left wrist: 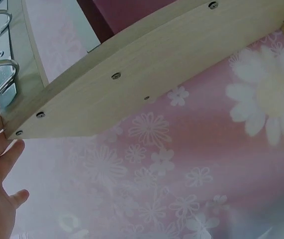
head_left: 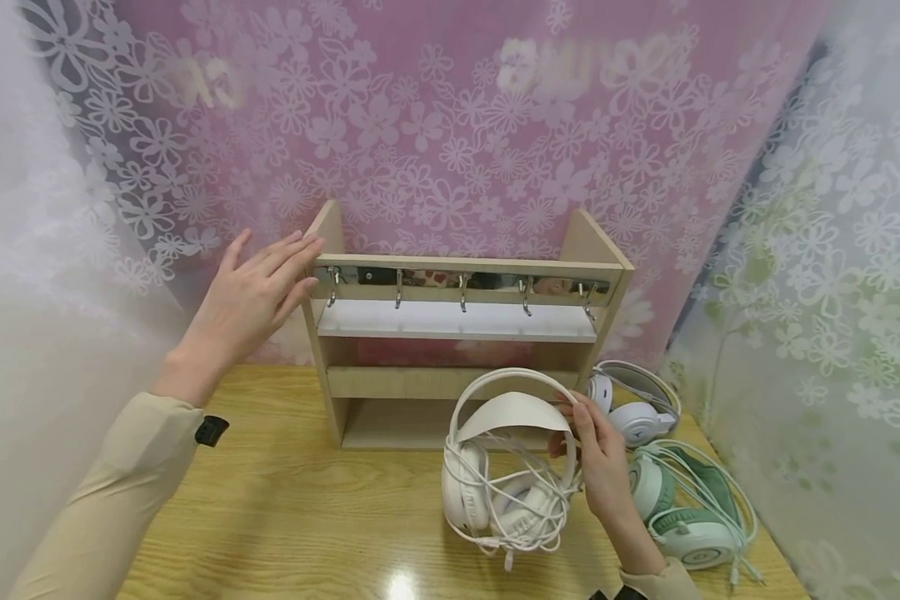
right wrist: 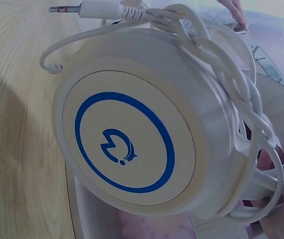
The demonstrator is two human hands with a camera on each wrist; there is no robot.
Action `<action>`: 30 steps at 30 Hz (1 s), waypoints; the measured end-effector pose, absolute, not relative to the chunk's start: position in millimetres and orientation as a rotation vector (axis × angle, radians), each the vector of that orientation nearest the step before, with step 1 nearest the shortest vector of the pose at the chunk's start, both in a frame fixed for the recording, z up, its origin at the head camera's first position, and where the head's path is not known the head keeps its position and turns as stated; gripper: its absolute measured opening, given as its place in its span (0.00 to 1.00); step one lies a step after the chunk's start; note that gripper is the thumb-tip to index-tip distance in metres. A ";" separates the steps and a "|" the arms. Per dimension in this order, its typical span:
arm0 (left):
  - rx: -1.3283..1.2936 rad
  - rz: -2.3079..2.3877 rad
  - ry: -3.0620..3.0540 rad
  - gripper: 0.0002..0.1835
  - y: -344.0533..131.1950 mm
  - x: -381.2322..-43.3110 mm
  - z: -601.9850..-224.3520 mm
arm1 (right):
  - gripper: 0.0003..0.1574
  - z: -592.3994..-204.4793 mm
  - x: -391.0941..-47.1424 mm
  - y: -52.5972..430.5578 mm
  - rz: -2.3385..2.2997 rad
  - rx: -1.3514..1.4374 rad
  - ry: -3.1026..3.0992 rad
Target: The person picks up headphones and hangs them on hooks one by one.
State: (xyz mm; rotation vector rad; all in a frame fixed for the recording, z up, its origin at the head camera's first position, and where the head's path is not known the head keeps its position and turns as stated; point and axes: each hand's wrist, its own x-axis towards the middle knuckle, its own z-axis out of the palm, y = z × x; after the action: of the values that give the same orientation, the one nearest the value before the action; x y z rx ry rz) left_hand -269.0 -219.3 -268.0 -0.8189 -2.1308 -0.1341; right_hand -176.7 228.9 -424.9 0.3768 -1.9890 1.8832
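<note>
At the far left, a beige sleeve (head_left: 112, 475) with a black band (head_left: 212, 431) at its cuff leads to the left hand (head_left: 251, 292), which grasps nothing: its fingers lie straight, touching the top left corner of the wooden shelf (head_left: 397, 382). The shelf stands on the table (head_left: 285, 492) before a pink flowered cloth (head_left: 450, 142), with a metal rail (head_left: 431, 277) of five hooks (head_left: 462, 293) across its upper front. Right of centre, in front of the shelf, the white headset (head_left: 521, 412) hangs upright, band up, cable (right wrist: 221, 74) wound about its cups; the right wrist view shows a blue ring on one cup. The right hand (head_left: 603, 454) grips the band's right side. Beyond that hand, a grey-lined headset (head_left: 637, 421) lies beside the shelf, and a green headset (head_left: 697, 537) lies nearer, at the far right.
</note>
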 end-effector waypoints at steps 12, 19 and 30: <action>-0.803 -0.205 -2.206 0.27 -223.7 -269.4 -266.2 | 0.27 -415.0 -180.5 222.2 1.912 0.443 -1.965; -0.803 -0.213 -2.224 0.27 -224.0 -269.4 -266.5 | 0.27 -410.8 -181.6 217.6 1.912 0.410 -1.971; -0.805 -0.251 -2.215 0.27 -222.1 -269.9 -266.3 | 0.26 -405.7 -185.4 211.6 1.918 0.431 -1.947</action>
State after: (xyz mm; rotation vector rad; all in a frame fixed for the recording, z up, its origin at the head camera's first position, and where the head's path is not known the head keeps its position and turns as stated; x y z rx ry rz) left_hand -269.9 -222.1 -266.3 -0.8048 -2.2146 -0.2510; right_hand -185.4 211.6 -405.7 0.4312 -1.9471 1.9178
